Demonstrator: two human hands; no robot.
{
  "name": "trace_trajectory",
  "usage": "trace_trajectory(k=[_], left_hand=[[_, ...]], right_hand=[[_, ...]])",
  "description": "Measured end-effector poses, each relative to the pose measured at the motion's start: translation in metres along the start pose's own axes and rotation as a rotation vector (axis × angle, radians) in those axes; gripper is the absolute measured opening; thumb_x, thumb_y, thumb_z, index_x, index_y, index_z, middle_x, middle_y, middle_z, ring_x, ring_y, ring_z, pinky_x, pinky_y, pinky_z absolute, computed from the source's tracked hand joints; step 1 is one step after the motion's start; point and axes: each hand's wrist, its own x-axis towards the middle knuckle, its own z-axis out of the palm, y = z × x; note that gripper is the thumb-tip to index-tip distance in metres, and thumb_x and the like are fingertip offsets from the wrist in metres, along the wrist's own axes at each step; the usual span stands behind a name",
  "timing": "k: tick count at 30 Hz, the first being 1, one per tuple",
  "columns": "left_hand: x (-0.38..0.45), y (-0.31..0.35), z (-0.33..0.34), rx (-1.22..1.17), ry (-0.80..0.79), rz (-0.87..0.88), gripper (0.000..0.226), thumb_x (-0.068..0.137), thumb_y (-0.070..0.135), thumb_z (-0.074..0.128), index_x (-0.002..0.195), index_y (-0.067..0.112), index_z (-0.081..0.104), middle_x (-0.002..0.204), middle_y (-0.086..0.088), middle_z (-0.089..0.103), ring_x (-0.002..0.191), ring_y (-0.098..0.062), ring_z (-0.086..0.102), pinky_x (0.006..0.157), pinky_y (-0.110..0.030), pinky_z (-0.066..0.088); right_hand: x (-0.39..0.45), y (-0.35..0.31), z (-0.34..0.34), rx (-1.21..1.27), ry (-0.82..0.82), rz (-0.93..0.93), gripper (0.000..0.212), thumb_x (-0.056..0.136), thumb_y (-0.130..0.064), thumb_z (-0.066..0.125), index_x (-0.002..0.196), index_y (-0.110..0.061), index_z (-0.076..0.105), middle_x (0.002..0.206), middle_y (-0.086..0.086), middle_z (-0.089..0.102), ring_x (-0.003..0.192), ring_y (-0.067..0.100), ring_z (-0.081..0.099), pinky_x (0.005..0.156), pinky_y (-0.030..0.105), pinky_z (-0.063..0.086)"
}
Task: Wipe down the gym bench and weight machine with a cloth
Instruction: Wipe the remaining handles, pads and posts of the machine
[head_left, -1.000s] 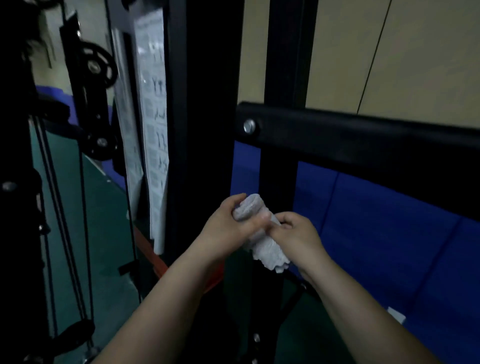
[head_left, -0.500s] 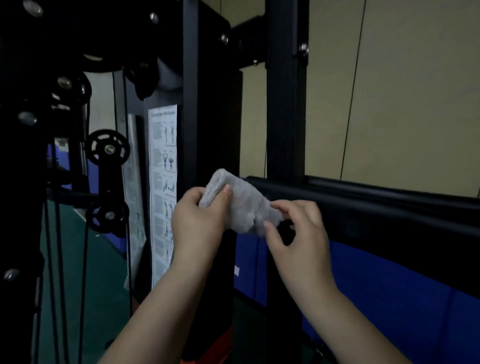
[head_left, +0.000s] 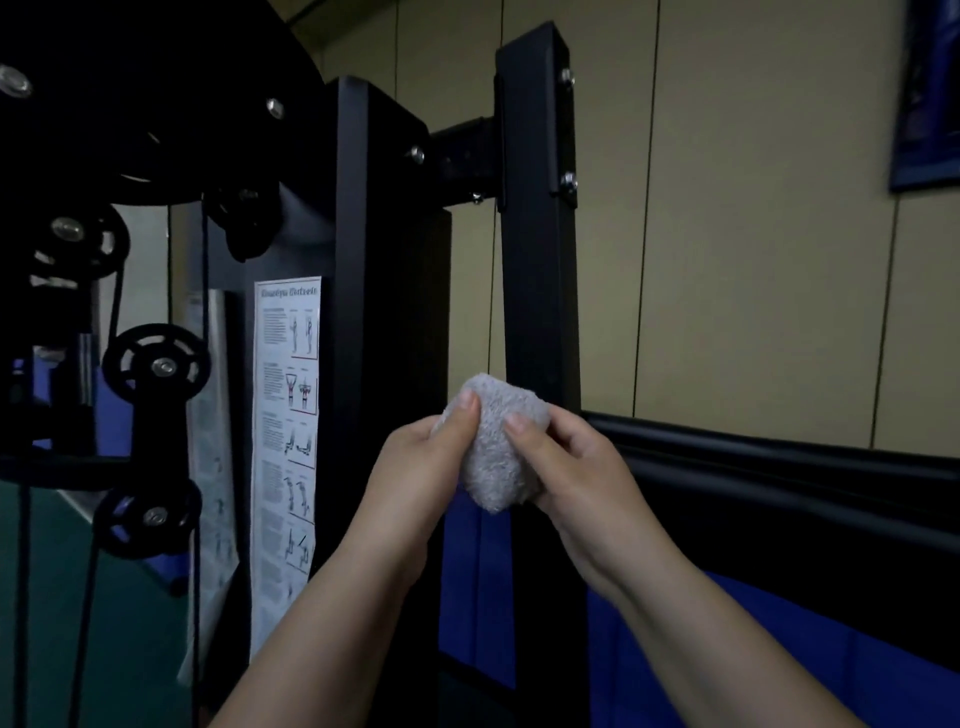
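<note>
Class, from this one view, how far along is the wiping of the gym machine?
Done: nothing visibly wiped. In hand: the left hand and right hand both grip the bunched cloth in front of the black upright post. Left: post, padded bar, pulleys; no bench shows.

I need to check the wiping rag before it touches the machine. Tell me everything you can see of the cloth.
The cloth is pale grey, fluffy terry-like fabric, bunched into a rounded wad, with no visible stains or print. It is held up in the air in front of the black upright post; whether it touches the post cannot be told. The left hand grips its left side and the right hand its right, thumbs pressing its front. Its lower end bulges out between the hands.
</note>
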Motion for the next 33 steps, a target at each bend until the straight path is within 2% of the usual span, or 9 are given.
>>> trace_trajectory(k=[5,9,12,15,18,23,28,30,33], left_hand=[[0.0,-0.018,-0.005,-0.037,-0.039,-0.034,0.059,0.076,0.058,0.067,0.112,0.012,0.064,0.106,-0.011,0.071,0.096,-0.027,0.07,0.088,-0.05,0.054],[-0.005,-0.024,-0.004,-0.161,-0.23,-0.12,0.039,0.09,0.038,0.057,0.117,0.011,0.065,0.108,-0.011,0.072,0.102,-0.026,0.068,0.092,-0.044,0.052],[-0.001,-0.026,0.005,-0.168,-0.027,-0.03,0.033,0.088,0.032,0.061,0.114,0.012,0.065,0.099,-0.008,0.074,0.094,-0.022,0.071,0.086,-0.041,0.055],[0.015,-0.015,0.013,-0.054,0.228,0.173,0.023,0.09,0.022,0.063,0.113,0.021,0.06,0.096,0.003,0.071,0.086,-0.007,0.069,0.069,-0.02,0.054],[0.049,0.001,0.022,0.17,0.21,0.321,0.021,0.085,0.018,0.068,0.103,0.02,0.058,0.092,0.004,0.065,0.082,-0.007,0.064,0.067,-0.014,0.049],[0.116,-0.015,0.049,0.516,0.012,0.31,0.021,0.086,0.007,0.062,0.106,0.014,0.06,0.085,0.002,0.059,0.077,-0.012,0.057,0.057,-0.007,0.039],[0.165,0.03,0.014,0.21,0.615,0.176,0.027,0.092,0.027,0.057,0.115,0.014,0.058,0.102,-0.003,0.064,0.095,-0.021,0.063,0.068,-0.023,0.045],[0.155,0.037,0.006,0.088,0.492,0.179,0.025,0.092,0.03,0.058,0.111,0.014,0.056,0.098,-0.002,0.063,0.094,-0.021,0.064,0.069,-0.027,0.049],[0.121,0.017,0.027,0.274,0.053,0.245,0.026,0.089,0.02,0.063,0.114,0.015,0.059,0.101,-0.006,0.065,0.091,-0.022,0.064,0.071,-0.029,0.053]], right_hand=[[-0.005,0.007,-0.005,-0.107,0.002,0.051,0.023,0.092,-0.013,0.057,0.114,-0.017,0.063,0.106,0.007,0.071,0.1,0.022,0.068,0.093,0.048,0.052],[-0.01,0.003,-0.012,-0.193,-0.048,0.003,0.026,0.09,-0.009,0.062,0.114,-0.018,0.062,0.106,0.003,0.07,0.098,0.014,0.068,0.085,0.028,0.055],[-0.007,-0.005,-0.02,-0.538,0.026,-0.135,0.025,0.083,-0.016,0.071,0.104,-0.027,0.066,0.1,-0.01,0.069,0.094,0.0,0.064,0.075,0.012,0.05],[0.0,-0.024,-0.041,-1.025,0.171,-0.281,0.026,0.08,-0.026,0.074,0.1,-0.038,0.063,0.102,-0.02,0.059,0.095,-0.003,0.057,0.078,0.009,0.042],[0.005,-0.05,-0.066,-1.361,0.091,-0.093,0.04,0.079,-0.04,0.073,0.117,-0.035,0.06,0.112,-0.013,0.059,0.096,0.002,0.052,0.083,0.02,0.042],[0.01,-0.059,-0.073,-1.44,-0.067,0.242,0.058,0.071,-0.055,0.075,0.122,-0.032,0.06,0.118,-0.005,0.063,0.101,0.012,0.059,0.09,0.028,0.048],[0.01,-0.054,-0.071,-1.512,-0.052,0.216,0.061,0.074,-0.059,0.069,0.126,-0.031,0.056,0.115,-0.006,0.064,0.101,0.014,0.06,0.088,0.033,0.051],[0.008,-0.053,-0.071,-1.528,-0.035,0.19,0.058,0.075,-0.06,0.068,0.124,-0.033,0.057,0.113,-0.007,0.065,0.099,0.014,0.06,0.086,0.033,0.051],[0.007,-0.052,-0.071,-1.541,-0.025,0.162,0.054,0.074,-0.061,0.068,0.12,-0.034,0.059,0.108,-0.008,0.066,0.096,0.014,0.061,0.084,0.034,0.052]])
